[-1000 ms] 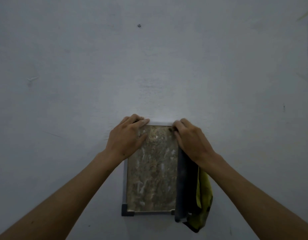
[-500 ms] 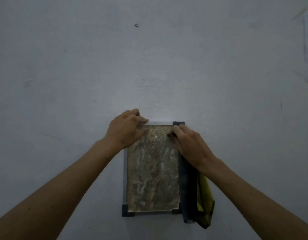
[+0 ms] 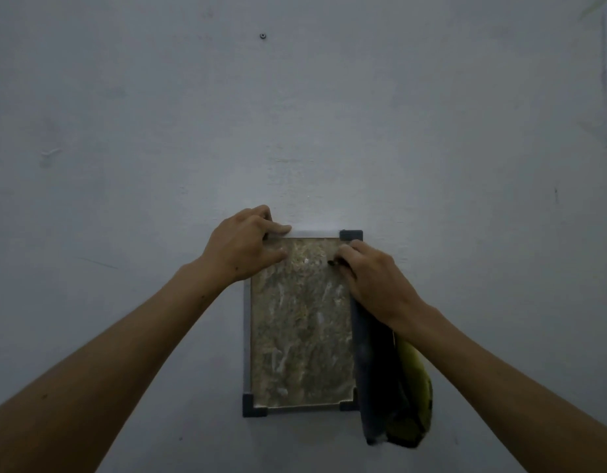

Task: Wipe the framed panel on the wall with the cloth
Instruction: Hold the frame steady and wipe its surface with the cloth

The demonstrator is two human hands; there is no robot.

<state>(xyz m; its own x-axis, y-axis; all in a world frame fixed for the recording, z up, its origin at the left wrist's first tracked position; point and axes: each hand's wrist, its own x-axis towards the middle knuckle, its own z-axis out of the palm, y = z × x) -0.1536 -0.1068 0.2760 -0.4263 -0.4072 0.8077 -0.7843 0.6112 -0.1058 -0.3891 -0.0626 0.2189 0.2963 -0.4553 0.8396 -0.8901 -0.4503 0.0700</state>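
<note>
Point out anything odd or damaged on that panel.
The framed panel looks blotchy and streaked all over, likely grime. The cloth hangs under the right hand, covering the frame's right edge. No breakage shows.

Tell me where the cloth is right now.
In the head view the cloth hangs from under the right hand, draped down the panel's right edge, lower right of centre, its tail below the frame's bottom corner.

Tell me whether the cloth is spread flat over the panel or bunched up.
Bunched, not spread. The cloth hangs in dark and yellow folds from the right hand, draped along the right edge of the framed panel; most of the panel is uncovered.
</note>
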